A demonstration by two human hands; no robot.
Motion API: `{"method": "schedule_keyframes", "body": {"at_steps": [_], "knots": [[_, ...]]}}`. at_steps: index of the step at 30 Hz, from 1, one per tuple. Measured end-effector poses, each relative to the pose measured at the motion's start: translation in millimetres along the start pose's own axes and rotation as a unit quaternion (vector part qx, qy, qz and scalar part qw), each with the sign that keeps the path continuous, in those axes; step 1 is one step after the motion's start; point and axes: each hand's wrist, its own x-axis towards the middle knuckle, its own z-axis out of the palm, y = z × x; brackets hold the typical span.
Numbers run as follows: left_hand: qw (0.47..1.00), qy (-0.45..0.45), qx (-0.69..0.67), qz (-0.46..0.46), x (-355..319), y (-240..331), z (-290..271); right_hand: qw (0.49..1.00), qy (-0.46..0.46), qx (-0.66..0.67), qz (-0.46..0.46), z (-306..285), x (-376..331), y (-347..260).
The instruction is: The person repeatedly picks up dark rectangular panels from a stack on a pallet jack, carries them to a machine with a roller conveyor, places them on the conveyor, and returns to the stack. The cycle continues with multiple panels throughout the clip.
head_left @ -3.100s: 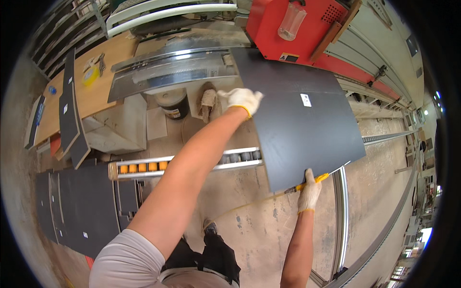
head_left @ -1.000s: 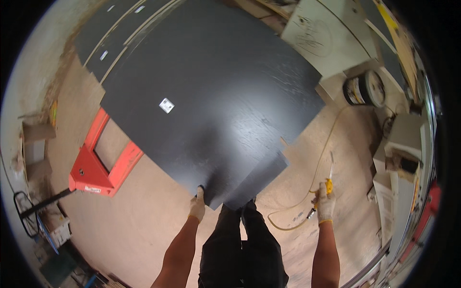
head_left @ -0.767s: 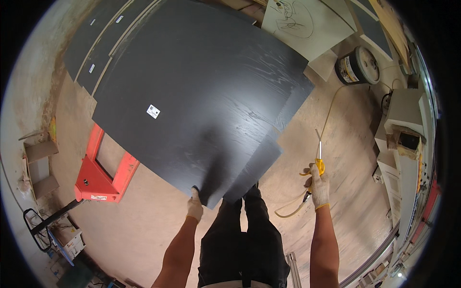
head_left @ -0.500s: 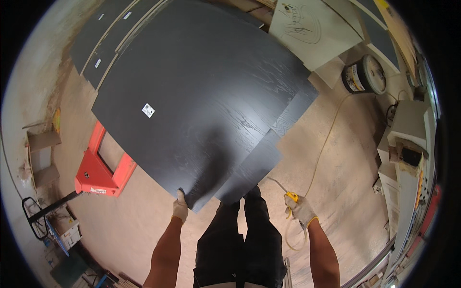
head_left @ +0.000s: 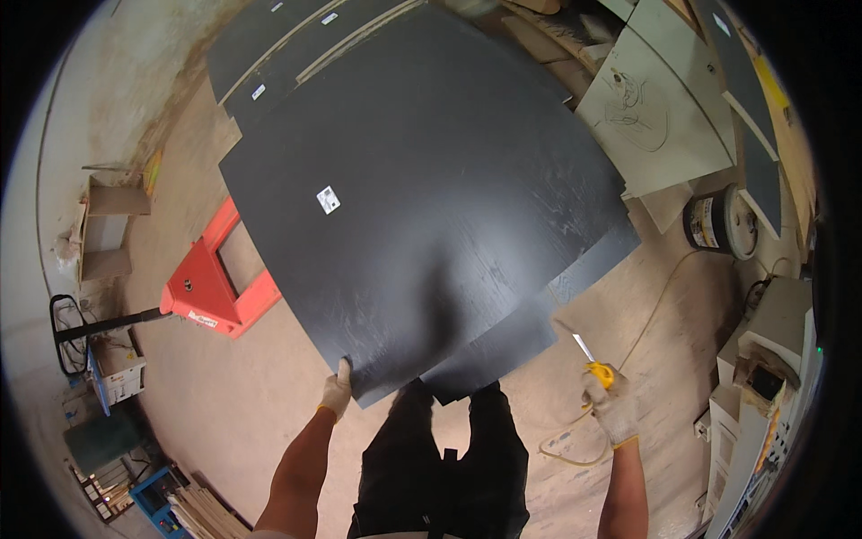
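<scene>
Large dark wood-grain panels lie stacked in front of me, with a small white label on the top one. My left hand, in a pale work glove, is closed on the near left corner of the top panel, thumb above; its other fingers are mostly hidden. Off to the right, my gloved right hand is closed around a yellow air blow gun with a thin metal nozzle. The nozzle points up and left, toward the panels' near right edge. A pale hose loops below this hand.
A red pallet jack stands left of the stack, its black handle toward the wall. At right are a dark bucket and pale cabinet-like machinery. A light board with scribbles leans far right. The hose trails over the floor.
My right hand has moved right with the blow gun. The view has shifted, so the panels appear farther right. My left hand still grips the panel corner.
</scene>
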Motion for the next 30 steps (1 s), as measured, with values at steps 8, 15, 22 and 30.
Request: {"method": "schedule_keyframes", "body": {"at_steps": [8,15,22,30], "knots": [[1.000,0.009,0.006,-0.006,6.1,-1.8,-60.5,0.943,0.272,0.143,0.128,-38.4,80.0,25.3],[0.998,0.031,0.053,-0.010,24.4,-20.0,-130.9,0.990,0.024,-0.023,0.139,13.1,30.9,97.5],[0.997,0.009,0.079,-0.012,32.9,-24.7,-145.8,0.962,0.246,-0.067,0.096,-26.3,99.3,-41.9],[0.993,-0.034,0.112,-0.027,50.4,-46.8,-192.2,0.834,0.366,-0.412,0.016,-5.4,357.6,-120.6]]}}
